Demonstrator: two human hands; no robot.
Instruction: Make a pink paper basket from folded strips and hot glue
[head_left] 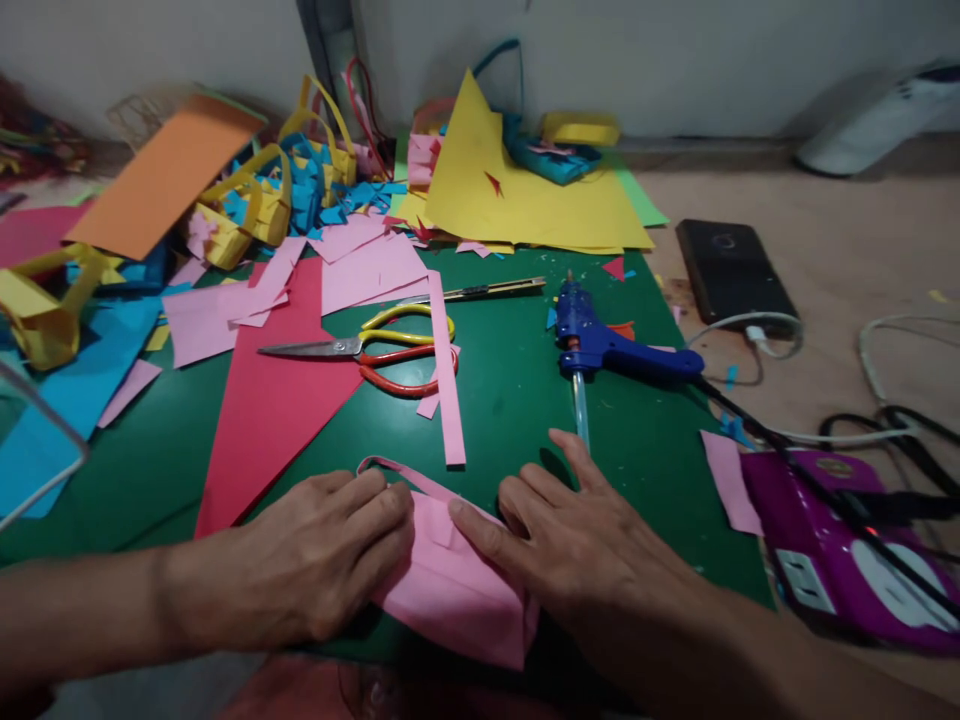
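Note:
A pink folded-paper box (450, 585) lies tilted at the near edge of the green board, a thin pink strip looping along its far rim. My left hand (300, 555) is closed on the box's left end, fingertips hidden behind the knuckles. From the right, my right hand (577, 545) grips the far side; one finger presses on the pink paper, others curl behind it, and an outer finger sticks out. Just beyond the hands lies a loose pink paper strip (448, 380), crossing the handles of scissors (337, 348). A blue glue gun (622, 350) with a clear stick rests further right.
A red sheet (262, 400) and pink pieces (375, 265) lie at left, with a utility knife (495, 289) behind the scissors. Yellow-and-blue paper baskets (255, 205) and a yellow sheet (540, 205) are at the back. A phone (735, 270), cables and a purple pouch (847, 560) lie right.

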